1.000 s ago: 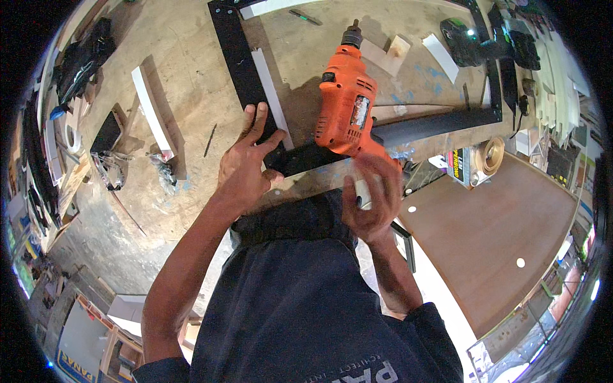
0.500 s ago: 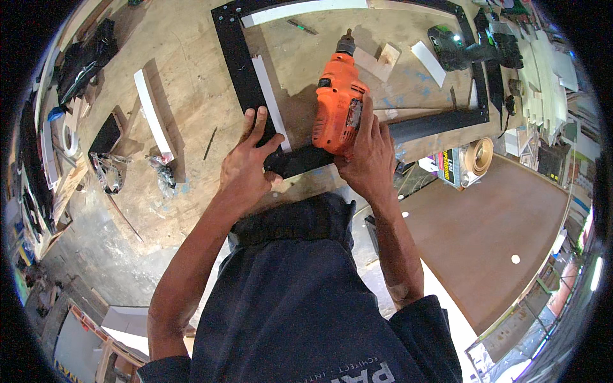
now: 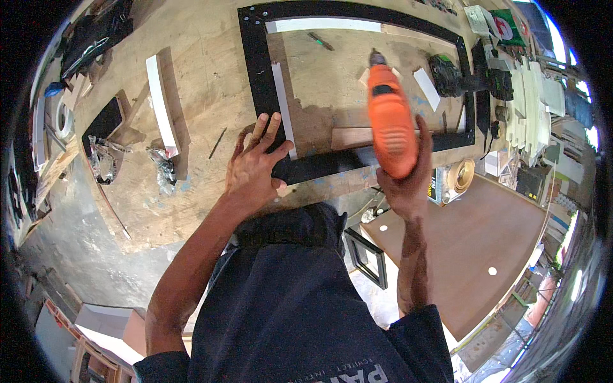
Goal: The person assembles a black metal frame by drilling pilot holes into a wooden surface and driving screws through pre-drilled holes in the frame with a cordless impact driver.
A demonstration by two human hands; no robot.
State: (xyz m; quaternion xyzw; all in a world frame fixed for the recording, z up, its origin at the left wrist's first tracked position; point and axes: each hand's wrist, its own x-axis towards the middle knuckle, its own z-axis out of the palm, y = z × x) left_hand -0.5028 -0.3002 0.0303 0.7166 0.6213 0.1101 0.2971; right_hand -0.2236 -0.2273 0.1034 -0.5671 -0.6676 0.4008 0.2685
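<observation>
My right hand (image 3: 407, 185) grips an orange power drill (image 3: 391, 131) by its handle and holds it up over the near right part of a black rectangular frame (image 3: 257, 76). The drill's chuck points away from me. My left hand (image 3: 255, 156) lies with its fingers stretched over the frame's near left corner, the thumb at the near edge. Along the inside of the left and far sides run white strips (image 3: 322, 25). A wooden strip (image 3: 352, 138) lies inside the near side, partly behind the drill.
On the workbench (image 3: 204, 76) to the left lie a white strip (image 3: 159, 105), a phone-like dark slab (image 3: 105, 121) and clear plastic bags (image 3: 163, 172). A dark green cordless tool (image 3: 445, 75) rests at the frame's right side. A tape roll (image 3: 460, 174) sits near the bench's right edge.
My right hand has swung the drill to the right and turned it, so its upper back now shows. My left hand stays on the frame's corner. The whole view has shifted slightly.
</observation>
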